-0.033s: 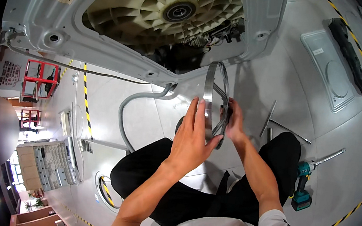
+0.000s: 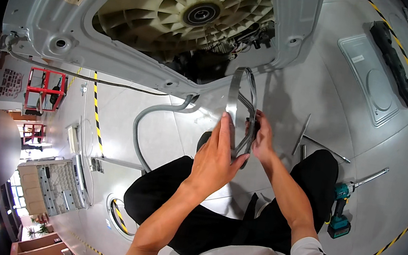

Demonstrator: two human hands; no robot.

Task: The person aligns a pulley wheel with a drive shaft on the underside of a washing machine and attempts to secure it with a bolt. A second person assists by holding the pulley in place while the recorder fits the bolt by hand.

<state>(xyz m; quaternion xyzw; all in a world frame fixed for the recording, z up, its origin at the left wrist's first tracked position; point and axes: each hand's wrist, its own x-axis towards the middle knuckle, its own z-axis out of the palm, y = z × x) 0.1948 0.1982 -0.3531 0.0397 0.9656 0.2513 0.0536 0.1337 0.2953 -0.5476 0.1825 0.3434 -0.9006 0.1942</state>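
Between my two hands, a spoked metal pulley wheel [image 2: 234, 92] stands nearly edge-on, its shiny broad rim toward the left. My left hand [image 2: 215, 155] lies along the rim with fingers stretched and thumb at the lower edge. On the other side, the fingers of my right hand [image 2: 263, 140] curl around the wheel; their tips are partly hidden. Just beyond it is a grey washing machine cabinet [image 2: 135, 63] with its rear opening facing me. Inside that opening sits a ribbed, cream-coloured tub [image 2: 162, 33] with a round bearing [image 2: 201, 14] at its centre.
On the floor at right lie a T-handled wrench [image 2: 324, 146], a teal cordless impact wrench [image 2: 342, 202], a grey metal cover panel [image 2: 361, 66] and a long black part [image 2: 395, 63]. A grey hose [image 2: 137, 128] curves down at left. Another person, blurred, is at far left.
The pulley wheel has shifted very slightly up and left in my hands, and my left fingers sit closer against its rim. All else looks the same.
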